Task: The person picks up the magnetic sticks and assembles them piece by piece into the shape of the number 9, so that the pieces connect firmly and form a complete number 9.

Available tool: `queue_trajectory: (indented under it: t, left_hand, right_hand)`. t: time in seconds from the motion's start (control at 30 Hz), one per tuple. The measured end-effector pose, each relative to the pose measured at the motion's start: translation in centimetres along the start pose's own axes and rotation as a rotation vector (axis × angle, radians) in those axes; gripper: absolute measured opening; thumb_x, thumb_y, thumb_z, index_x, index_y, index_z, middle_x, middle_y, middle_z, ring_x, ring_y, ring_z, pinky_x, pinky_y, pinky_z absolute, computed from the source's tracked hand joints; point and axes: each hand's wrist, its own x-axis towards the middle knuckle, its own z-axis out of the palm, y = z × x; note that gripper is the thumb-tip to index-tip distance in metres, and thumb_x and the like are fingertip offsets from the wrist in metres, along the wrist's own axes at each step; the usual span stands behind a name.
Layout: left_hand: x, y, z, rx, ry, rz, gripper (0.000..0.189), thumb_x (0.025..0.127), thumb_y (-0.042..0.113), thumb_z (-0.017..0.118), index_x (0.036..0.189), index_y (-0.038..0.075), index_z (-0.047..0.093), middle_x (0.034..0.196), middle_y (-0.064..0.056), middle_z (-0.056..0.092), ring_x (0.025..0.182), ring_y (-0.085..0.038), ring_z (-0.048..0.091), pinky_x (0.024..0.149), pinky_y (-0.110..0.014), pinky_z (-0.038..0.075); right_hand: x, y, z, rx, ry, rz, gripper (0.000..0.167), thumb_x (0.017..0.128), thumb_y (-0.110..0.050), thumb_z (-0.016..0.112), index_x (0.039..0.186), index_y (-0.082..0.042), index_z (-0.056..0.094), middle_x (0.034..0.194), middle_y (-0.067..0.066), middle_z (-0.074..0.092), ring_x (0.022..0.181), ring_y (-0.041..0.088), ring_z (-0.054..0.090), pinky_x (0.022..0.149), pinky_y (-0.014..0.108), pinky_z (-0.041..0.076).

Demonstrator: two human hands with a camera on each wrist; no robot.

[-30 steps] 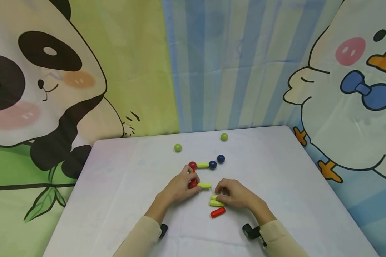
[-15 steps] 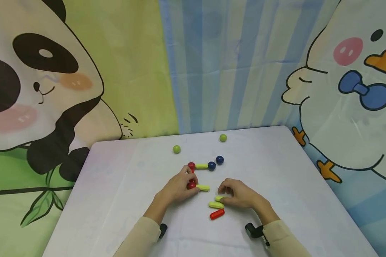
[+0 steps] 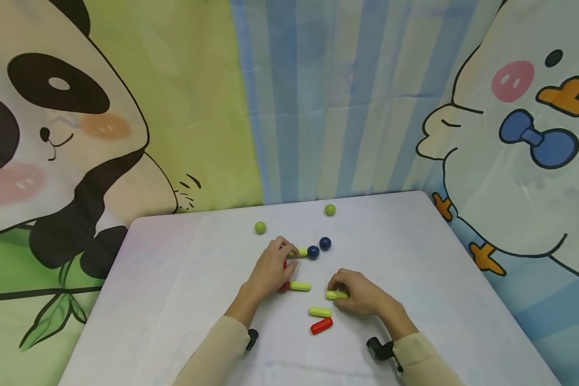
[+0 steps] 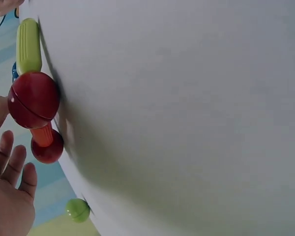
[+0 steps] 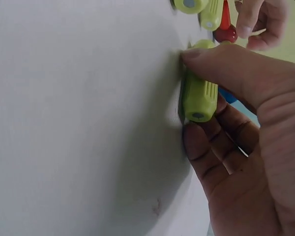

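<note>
The right hand (image 3: 359, 292) has drawn its pinched yellow stick (image 3: 336, 295) away from the other loose yellow stick (image 3: 320, 311); the two lay side by side and now sit apart. The left hand (image 3: 268, 268) has moved farther up the table, covering the far red ball (image 4: 47, 150) in the head view. Its thumb has left the near yellow stick (image 3: 300, 286) joined to the near red ball (image 3: 284, 287).

There are six balls (image 3: 313, 252), four yellow rods (image 3: 320, 311), two red rods (image 3: 321, 326).
</note>
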Motion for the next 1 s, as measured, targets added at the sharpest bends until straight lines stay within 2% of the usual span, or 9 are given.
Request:
queue_trajectory:
  t: [0.07, 0.13, 0.23, 0.33, 0.43, 0.57, 0.67, 0.8, 1.0]
  left_hand:
    - [0.6, 0.1, 0.1, 0.023, 0.029, 0.021, 0.023, 0.094, 0.022, 0.074, 0.117, 0.023, 0.071, 0.118, 0.003, 0.059, 0.103, -0.018, 0.053, 0.088, -0.037, 0.048]
    - [1.3, 0.1, 0.3, 0.048, 0.026, 0.034, 0.028, 0.094, 0.023, 0.075, 0.122, 0.025, 0.069, 0.123, 0.002, 0.060, 0.111, -0.022, 0.054, 0.091, -0.041, 0.046]
    - [2.1, 0.2, 0.5, 0.074, -0.009, 0.042, 0.035, 0.095, 0.025, 0.073, 0.129, 0.026, 0.067, 0.132, 0.001, 0.060, 0.124, -0.026, 0.052, 0.097, -0.046, 0.044]
    - [2.7, 0.4, 0.6, 0.080, -0.050, 0.024, 0.037, 0.097, 0.026, 0.072, 0.133, 0.026, 0.065, 0.137, 0.000, 0.060, 0.129, -0.028, 0.050, 0.098, -0.048, 0.043]
    - [3.0, 0.6, 0.8, 0.081, -0.072, -0.010, 0.037, 0.097, 0.025, 0.071, 0.133, 0.026, 0.065, 0.138, 0.000, 0.061, 0.130, -0.029, 0.050, 0.099, -0.049, 0.042]
    - [3.4, 1.0, 1.5, 0.061, -0.095, -0.051, 0.036, 0.097, 0.026, 0.071, 0.133, 0.027, 0.064, 0.138, 0.000, 0.061, 0.130, -0.029, 0.048, 0.100, -0.051, 0.038]
    - [3.7, 1.2, 1.9, 0.044, -0.112, -0.075, 0.035, 0.097, 0.026, 0.070, 0.132, 0.028, 0.065, 0.138, -0.001, 0.061, 0.131, -0.029, 0.046, 0.100, -0.053, 0.035]
    - [3.9, 1.0, 1.9, 0.070, -0.129, -0.110, 0.033, 0.098, 0.026, 0.070, 0.130, 0.028, 0.066, 0.135, 0.001, 0.062, 0.130, -0.028, 0.046, 0.101, -0.054, 0.034]
    - [3.5, 0.1, 1.3, 0.031, -0.137, -0.119, 0.026, 0.097, 0.023, 0.071, 0.122, 0.025, 0.070, 0.117, 0.003, 0.067, 0.112, -0.023, 0.054, 0.097, -0.051, 0.035]
  right_hand:
    - [0.0, 0.0, -0.1, -0.013, 0.006, -0.001, 0.020, 0.089, -0.012, 0.078, 0.106, -0.019, 0.069, 0.100, -0.011, 0.061, 0.093, 0.009, 0.058, 0.086, 0.033, 0.052]
    - [0.0, 0.1, -0.1, -0.026, 0.010, -0.004, 0.019, 0.090, -0.012, 0.078, 0.105, -0.019, 0.070, 0.099, -0.011, 0.062, 0.091, 0.009, 0.057, 0.084, 0.032, 0.051]
    - [0.1, 0.3, 0.0, -0.038, 0.018, -0.021, 0.018, 0.091, -0.013, 0.077, 0.106, -0.020, 0.072, 0.098, -0.011, 0.062, 0.089, 0.009, 0.057, 0.082, 0.030, 0.050]
    - [0.2, 0.4, 0.1, -0.046, 0.032, -0.042, 0.018, 0.091, -0.014, 0.077, 0.107, -0.021, 0.073, 0.098, -0.012, 0.063, 0.090, 0.009, 0.056, 0.082, 0.030, 0.049]
    - [0.3, 0.5, 0.2, -0.046, 0.050, -0.051, 0.019, 0.092, -0.016, 0.077, 0.109, -0.021, 0.073, 0.100, -0.013, 0.064, 0.092, 0.009, 0.056, 0.085, 0.033, 0.050]
    - [0.4, 0.7, 0.4, -0.037, 0.069, -0.007, 0.019, 0.092, -0.019, 0.077, 0.110, -0.024, 0.072, 0.100, -0.015, 0.063, 0.092, 0.006, 0.057, 0.087, 0.033, 0.051]
    - [0.4, 0.7, 0.4, -0.018, 0.086, 0.026, 0.019, 0.092, -0.021, 0.077, 0.110, -0.025, 0.071, 0.099, -0.016, 0.062, 0.090, 0.004, 0.057, 0.085, 0.032, 0.051]
    - [0.7, 0.5, 0.5, 0.015, 0.118, 0.025, 0.019, 0.093, -0.023, 0.077, 0.111, -0.022, 0.071, 0.100, -0.014, 0.064, 0.088, 0.007, 0.057, 0.081, 0.030, 0.051]
    - [1.4, 0.2, 0.9, 0.046, 0.177, 0.030, 0.020, 0.093, -0.025, 0.077, 0.112, -0.019, 0.073, 0.097, -0.013, 0.065, 0.080, 0.007, 0.055, 0.072, 0.025, 0.048]
